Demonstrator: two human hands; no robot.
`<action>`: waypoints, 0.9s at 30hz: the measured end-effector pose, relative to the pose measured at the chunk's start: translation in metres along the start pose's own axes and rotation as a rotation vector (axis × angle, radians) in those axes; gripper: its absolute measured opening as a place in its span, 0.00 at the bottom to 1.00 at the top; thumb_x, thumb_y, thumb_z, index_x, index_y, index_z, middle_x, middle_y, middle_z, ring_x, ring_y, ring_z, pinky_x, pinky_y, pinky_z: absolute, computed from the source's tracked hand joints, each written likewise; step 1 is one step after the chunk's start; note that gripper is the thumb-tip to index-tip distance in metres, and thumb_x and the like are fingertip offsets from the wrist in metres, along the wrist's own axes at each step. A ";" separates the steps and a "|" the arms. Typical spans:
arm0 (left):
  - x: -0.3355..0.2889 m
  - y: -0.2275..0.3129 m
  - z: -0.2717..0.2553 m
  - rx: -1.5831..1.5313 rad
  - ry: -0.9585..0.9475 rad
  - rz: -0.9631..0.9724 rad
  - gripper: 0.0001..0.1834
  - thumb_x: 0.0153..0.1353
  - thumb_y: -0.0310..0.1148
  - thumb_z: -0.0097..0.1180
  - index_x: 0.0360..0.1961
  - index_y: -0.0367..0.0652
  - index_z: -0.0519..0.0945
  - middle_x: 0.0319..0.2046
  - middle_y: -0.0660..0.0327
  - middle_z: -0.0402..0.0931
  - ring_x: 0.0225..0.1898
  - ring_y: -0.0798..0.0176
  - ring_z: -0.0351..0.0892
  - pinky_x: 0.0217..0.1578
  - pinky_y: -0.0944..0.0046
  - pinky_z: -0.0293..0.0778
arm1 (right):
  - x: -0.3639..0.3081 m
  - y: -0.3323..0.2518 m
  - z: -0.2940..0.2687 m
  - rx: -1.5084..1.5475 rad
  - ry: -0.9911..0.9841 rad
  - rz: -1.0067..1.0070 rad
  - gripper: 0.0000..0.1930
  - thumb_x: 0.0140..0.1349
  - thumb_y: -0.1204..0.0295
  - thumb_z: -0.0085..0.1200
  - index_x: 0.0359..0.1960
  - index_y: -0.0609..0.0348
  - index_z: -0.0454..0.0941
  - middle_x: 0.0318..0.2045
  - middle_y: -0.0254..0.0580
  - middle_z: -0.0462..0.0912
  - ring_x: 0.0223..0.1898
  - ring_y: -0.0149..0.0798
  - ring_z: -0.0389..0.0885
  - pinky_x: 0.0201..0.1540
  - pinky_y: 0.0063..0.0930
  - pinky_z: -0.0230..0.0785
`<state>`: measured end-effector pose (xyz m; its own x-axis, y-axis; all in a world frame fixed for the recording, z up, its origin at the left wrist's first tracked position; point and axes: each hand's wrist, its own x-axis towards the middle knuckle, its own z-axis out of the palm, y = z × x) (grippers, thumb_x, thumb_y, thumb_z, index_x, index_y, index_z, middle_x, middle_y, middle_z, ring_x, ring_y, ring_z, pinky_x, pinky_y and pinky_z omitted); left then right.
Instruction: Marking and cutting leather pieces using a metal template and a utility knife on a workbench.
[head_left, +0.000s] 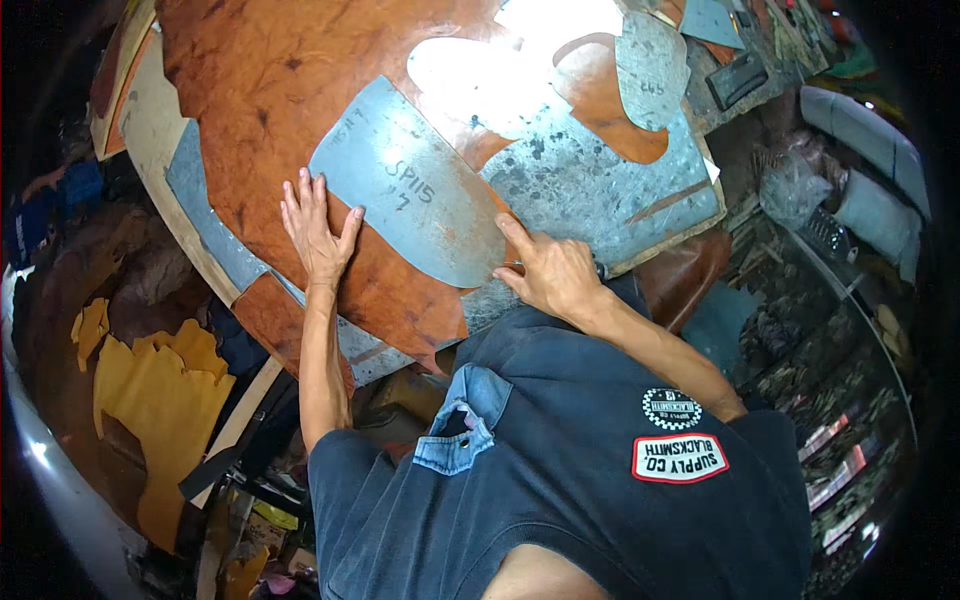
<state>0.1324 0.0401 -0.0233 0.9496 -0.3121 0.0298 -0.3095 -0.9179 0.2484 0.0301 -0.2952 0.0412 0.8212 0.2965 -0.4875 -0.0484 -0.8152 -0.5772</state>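
A grey sheet template [410,190] with rounded ends and handwritten marks lies flat on a large piece of brown leather [240,90]. My left hand [320,235] rests flat on the leather with its fingers spread, the fingertips and thumb at the template's left edge. At the template's right end is my right hand [560,275]. Its index finger points along the edge, and the other fingers curl under around a thin tool that is mostly hidden. Only a small tip near the thumb and a dark end beside the palm show, so its kind is unclear.
Beneath the leather is a worn grey metal sheet [590,180] on the table. Another rounded grey template [652,75] lies at the back right, near a dark flat object [737,80]. Yellow leather [165,410] hangs at the lower left. A plastic bag [795,190] is at right.
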 end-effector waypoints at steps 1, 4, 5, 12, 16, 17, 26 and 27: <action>0.000 0.001 0.002 -0.003 -0.007 0.008 0.40 0.58 0.50 0.61 0.67 0.43 0.66 0.72 0.52 0.53 0.74 0.41 0.43 0.69 0.39 0.41 | -0.001 0.000 0.000 0.001 0.005 0.016 0.35 0.58 0.58 0.61 0.65 0.53 0.61 0.28 0.57 0.82 0.26 0.57 0.84 0.28 0.50 0.76; 0.002 0.000 0.004 -0.023 0.005 0.014 0.43 0.55 0.54 0.63 0.66 0.42 0.66 0.72 0.51 0.53 0.73 0.41 0.45 0.69 0.40 0.43 | 0.003 0.000 0.005 -0.030 0.030 0.000 0.33 0.59 0.59 0.61 0.64 0.53 0.61 0.27 0.55 0.83 0.25 0.53 0.83 0.26 0.46 0.76; 0.008 0.002 0.002 0.005 0.009 0.034 0.43 0.54 0.55 0.63 0.66 0.42 0.67 0.71 0.51 0.54 0.73 0.41 0.47 0.69 0.39 0.45 | 0.002 0.004 0.006 -0.052 0.051 -0.024 0.32 0.61 0.61 0.60 0.64 0.53 0.61 0.28 0.52 0.83 0.22 0.48 0.83 0.25 0.42 0.77; 0.027 0.020 -0.033 0.119 0.042 0.196 0.31 0.57 0.50 0.62 0.57 0.44 0.76 0.66 0.49 0.63 0.69 0.40 0.56 0.66 0.40 0.54 | -0.049 -0.011 0.006 1.239 0.064 0.323 0.22 0.71 0.63 0.47 0.60 0.61 0.60 0.26 0.34 0.70 0.19 0.27 0.72 0.20 0.24 0.70; 0.035 0.012 -0.034 0.052 -0.162 0.396 0.19 0.57 0.37 0.62 0.50 0.45 0.80 0.57 0.52 0.72 0.61 0.48 0.68 0.62 0.47 0.62 | -0.055 -0.028 0.016 1.108 -0.044 0.325 0.23 0.71 0.64 0.47 0.63 0.63 0.62 0.33 0.39 0.72 0.25 0.32 0.74 0.28 0.27 0.73; 0.044 0.005 -0.031 0.027 -0.151 0.461 0.21 0.56 0.40 0.63 0.50 0.44 0.80 0.55 0.51 0.73 0.58 0.47 0.71 0.59 0.46 0.65 | -0.047 -0.031 0.016 0.794 -0.043 0.195 0.22 0.70 0.66 0.48 0.62 0.63 0.65 0.35 0.42 0.73 0.28 0.36 0.75 0.33 0.30 0.73; 0.152 0.012 -0.059 -0.576 -1.272 -0.169 0.63 0.48 0.82 0.41 0.72 0.42 0.55 0.73 0.50 0.49 0.74 0.52 0.47 0.70 0.46 0.46 | 0.110 -0.111 0.022 -0.075 0.245 -0.447 0.15 0.63 0.68 0.53 0.51 0.59 0.76 0.39 0.58 0.80 0.40 0.60 0.81 0.42 0.51 0.73; 0.157 0.014 -0.063 -0.535 -1.333 -0.111 0.64 0.48 0.83 0.40 0.72 0.41 0.54 0.73 0.50 0.49 0.73 0.51 0.48 0.70 0.46 0.47 | 0.126 -0.115 0.025 -0.091 0.253 -0.452 0.15 0.63 0.68 0.53 0.51 0.59 0.76 0.39 0.58 0.80 0.40 0.60 0.81 0.42 0.51 0.73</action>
<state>0.2797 -0.0065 0.0462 0.1215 -0.5132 -0.8496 0.1014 -0.8451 0.5249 0.1254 -0.1514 0.0301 0.8607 0.5085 -0.0234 0.3828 -0.6767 -0.6290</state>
